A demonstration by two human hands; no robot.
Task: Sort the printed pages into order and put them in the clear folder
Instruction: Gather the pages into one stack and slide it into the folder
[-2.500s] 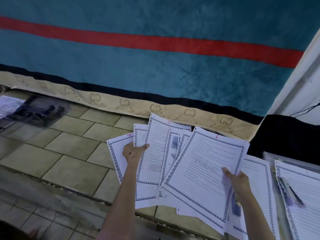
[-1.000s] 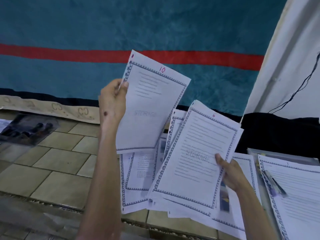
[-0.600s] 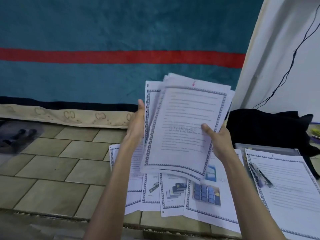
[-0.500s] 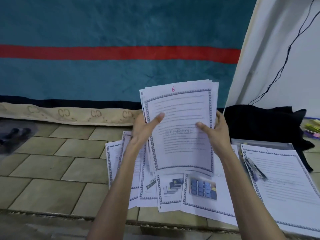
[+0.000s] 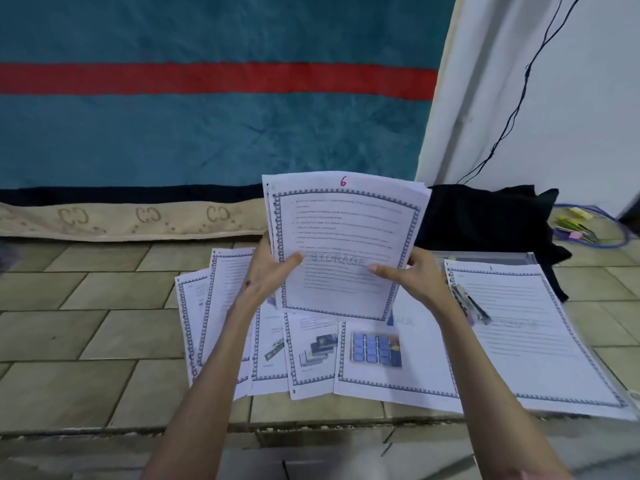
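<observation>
A small stack of printed pages (image 5: 343, 230) stands upright between both hands, its front sheet marked with a red 6. My left hand (image 5: 270, 271) grips its left edge, thumb across the front. My right hand (image 5: 412, 275) grips the right edge the same way. Several loose pages (image 5: 311, 355) with blue borders and pictures lie fanned on the tiled floor below. To the right, a page marked 1 (image 5: 530, 334) lies on the clear folder (image 5: 485, 256), with a pen (image 5: 471, 303) on its left part.
A teal blanket with a red stripe (image 5: 214, 133) hangs behind the floor tiles. A black cloth (image 5: 485, 216) lies by the white wall at right, with a thin cable and some coloured items (image 5: 578, 228) beyond it. A step edge (image 5: 242, 427) runs near me.
My left hand lifted page 10 and brought it in behind the pages held by my right hand. Both hands then squared the stack upright with page 6 in front.
</observation>
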